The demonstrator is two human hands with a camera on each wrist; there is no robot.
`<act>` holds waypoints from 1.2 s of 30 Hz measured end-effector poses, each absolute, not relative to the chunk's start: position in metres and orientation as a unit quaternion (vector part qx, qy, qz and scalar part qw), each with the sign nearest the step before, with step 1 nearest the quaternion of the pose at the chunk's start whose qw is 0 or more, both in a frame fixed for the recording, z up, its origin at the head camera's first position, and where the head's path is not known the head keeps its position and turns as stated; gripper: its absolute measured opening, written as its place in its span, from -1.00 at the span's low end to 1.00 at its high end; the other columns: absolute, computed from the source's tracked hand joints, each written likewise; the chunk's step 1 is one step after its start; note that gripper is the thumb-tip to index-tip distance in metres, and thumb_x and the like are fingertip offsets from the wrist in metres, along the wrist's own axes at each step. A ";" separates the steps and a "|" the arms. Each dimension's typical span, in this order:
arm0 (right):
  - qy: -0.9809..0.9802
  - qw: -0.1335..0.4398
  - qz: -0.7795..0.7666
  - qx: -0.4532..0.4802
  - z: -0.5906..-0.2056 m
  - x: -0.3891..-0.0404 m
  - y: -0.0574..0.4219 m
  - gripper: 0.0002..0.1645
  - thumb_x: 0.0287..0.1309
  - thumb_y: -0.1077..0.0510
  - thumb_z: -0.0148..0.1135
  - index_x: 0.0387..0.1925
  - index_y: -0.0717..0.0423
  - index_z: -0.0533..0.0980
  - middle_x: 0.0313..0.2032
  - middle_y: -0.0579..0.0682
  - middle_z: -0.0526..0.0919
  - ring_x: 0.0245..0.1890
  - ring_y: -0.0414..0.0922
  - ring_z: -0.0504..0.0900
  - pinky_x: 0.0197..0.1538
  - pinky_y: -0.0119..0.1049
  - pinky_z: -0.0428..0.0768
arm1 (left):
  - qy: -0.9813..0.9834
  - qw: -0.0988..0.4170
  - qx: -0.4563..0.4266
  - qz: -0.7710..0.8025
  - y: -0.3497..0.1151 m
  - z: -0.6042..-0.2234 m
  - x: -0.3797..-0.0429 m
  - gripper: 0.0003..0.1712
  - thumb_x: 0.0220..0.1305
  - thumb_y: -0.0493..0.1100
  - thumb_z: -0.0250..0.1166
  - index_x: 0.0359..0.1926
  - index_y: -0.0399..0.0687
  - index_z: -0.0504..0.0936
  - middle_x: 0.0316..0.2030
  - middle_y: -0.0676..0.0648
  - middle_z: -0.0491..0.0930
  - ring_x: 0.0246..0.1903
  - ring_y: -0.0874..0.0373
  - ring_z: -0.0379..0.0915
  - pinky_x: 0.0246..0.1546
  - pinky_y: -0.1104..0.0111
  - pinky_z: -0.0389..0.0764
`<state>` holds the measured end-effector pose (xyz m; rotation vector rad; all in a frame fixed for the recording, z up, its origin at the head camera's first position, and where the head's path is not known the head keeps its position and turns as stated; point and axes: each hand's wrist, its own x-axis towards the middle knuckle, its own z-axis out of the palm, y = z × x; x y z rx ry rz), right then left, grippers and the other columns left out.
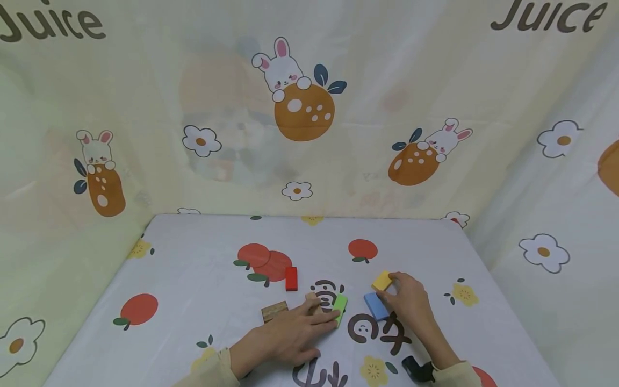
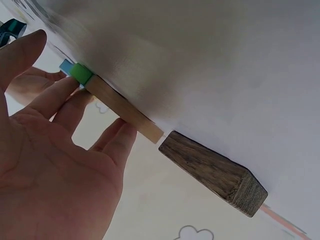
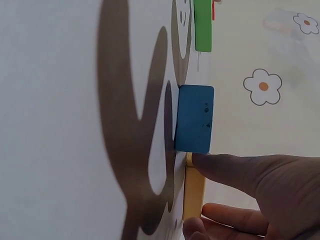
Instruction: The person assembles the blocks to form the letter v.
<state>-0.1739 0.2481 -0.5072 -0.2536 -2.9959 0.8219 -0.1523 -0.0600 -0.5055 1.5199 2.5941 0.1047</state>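
Note:
My right hand [image 1: 410, 301] pinches a yellow block [image 1: 381, 281] between thumb and fingers, at the far end of a blue block [image 1: 375, 306]. In the right wrist view the thumb tip sits right at the lower edge of the blue block [image 3: 195, 119]. My left hand [image 1: 296, 330] lies palm down with fairly straight fingers, fingertips at a green block [image 1: 341, 305] and over a light wooden block [image 1: 311, 296]. The left wrist view shows that wooden block [image 2: 125, 110] along the fingertips. A brown wood-grained block [image 1: 273, 311] lies just left of this hand, partly covered by it.
A red block [image 1: 291, 279] stands apart, beyond the left hand. By the right wrist is a black curved object [image 1: 417, 370]. The white tablecloth [image 1: 193, 269] has printed fruit, flowers and lettering. Printed cloth walls [image 1: 358, 166] enclose the table's back and sides.

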 end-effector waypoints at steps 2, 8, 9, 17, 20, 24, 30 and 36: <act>-0.961 0.012 0.263 -0.082 -0.507 -0.174 0.248 -0.26 0.22 0.07 0.52 0.31 0.39 0.51 0.34 0.45 0.54 0.37 0.41 0.50 0.37 0.29 0.52 | 0.860 0.065 0.505 0.034 -0.060 -0.505 -0.152 -0.21 0.49 0.18 0.26 0.63 0.26 0.27 0.67 0.19 0.16 0.53 -0.05 0.20 0.19 0.39 0.65; -0.960 0.012 0.266 -0.086 -0.509 -0.175 0.249 -0.25 0.21 0.07 0.52 0.31 0.38 0.51 0.34 0.45 0.54 0.37 0.41 0.51 0.36 0.30 0.52 | 0.858 0.052 0.511 0.032 -0.060 -0.506 -0.152 -0.22 0.48 0.18 0.27 0.62 0.23 0.30 0.66 0.17 0.19 0.44 0.03 0.20 0.12 0.52 0.60; -0.960 0.012 0.267 -0.086 -0.510 -0.175 0.249 -0.25 0.21 0.07 0.52 0.31 0.38 0.51 0.34 0.44 0.55 0.37 0.41 0.51 0.37 0.30 0.52 | 0.858 0.052 0.510 0.032 -0.060 -0.506 -0.152 -0.22 0.48 0.18 0.27 0.62 0.23 0.30 0.66 0.17 0.19 0.44 0.03 0.20 0.14 0.51 0.59; -0.955 0.003 0.279 -0.095 -0.507 -0.176 0.250 -0.23 0.19 0.07 0.54 0.32 0.38 0.50 0.35 0.45 0.54 0.36 0.40 0.51 0.35 0.29 0.54 | 0.859 0.058 0.508 0.037 -0.060 -0.506 -0.152 -0.21 0.48 0.18 0.27 0.63 0.24 0.28 0.66 0.18 0.17 0.50 -0.01 0.20 0.24 0.41 0.61; -0.952 0.004 0.289 -0.100 -0.508 -0.176 0.251 -0.22 0.19 0.07 0.54 0.33 0.38 0.50 0.35 0.45 0.53 0.30 0.38 0.54 0.30 0.24 0.61 | 0.860 0.066 0.505 0.039 -0.060 -0.506 -0.152 -0.20 0.47 0.19 0.27 0.63 0.26 0.27 0.67 0.19 0.16 0.54 -0.04 0.19 0.27 0.35 0.62; -0.945 0.013 0.308 -0.104 -0.512 -0.178 0.253 -0.19 0.15 0.08 0.56 0.33 0.38 0.49 0.19 0.43 0.64 -0.11 0.19 0.65 -0.13 -0.09 0.71 | 0.862 0.074 0.500 0.044 -0.060 -0.506 -0.152 -0.19 0.47 0.18 0.28 0.64 0.28 0.26 0.67 0.21 0.15 0.56 -0.05 0.18 0.34 0.27 0.60; -0.932 0.017 0.340 -0.126 -0.515 -0.183 0.257 -0.17 0.15 0.05 0.56 0.37 0.31 0.48 -0.28 0.18 0.59 -0.40 -0.06 0.48 -0.46 -0.32 0.45 | 0.863 0.071 0.499 0.045 -0.060 -0.506 -0.152 -0.19 0.46 0.18 0.30 0.64 0.29 0.27 0.67 0.21 0.15 0.56 -0.04 0.18 0.37 0.24 0.58; -0.925 0.024 0.359 -0.125 -0.509 -0.192 0.258 -0.16 0.13 0.03 0.59 0.38 0.24 0.50 -0.36 0.12 0.57 -0.38 -0.07 0.46 -0.46 -0.32 0.40 | 0.862 0.061 0.502 0.040 -0.061 -0.508 -0.152 -0.19 0.46 0.19 0.29 0.63 0.28 0.27 0.66 0.21 0.16 0.53 -0.01 0.19 0.33 0.30 0.59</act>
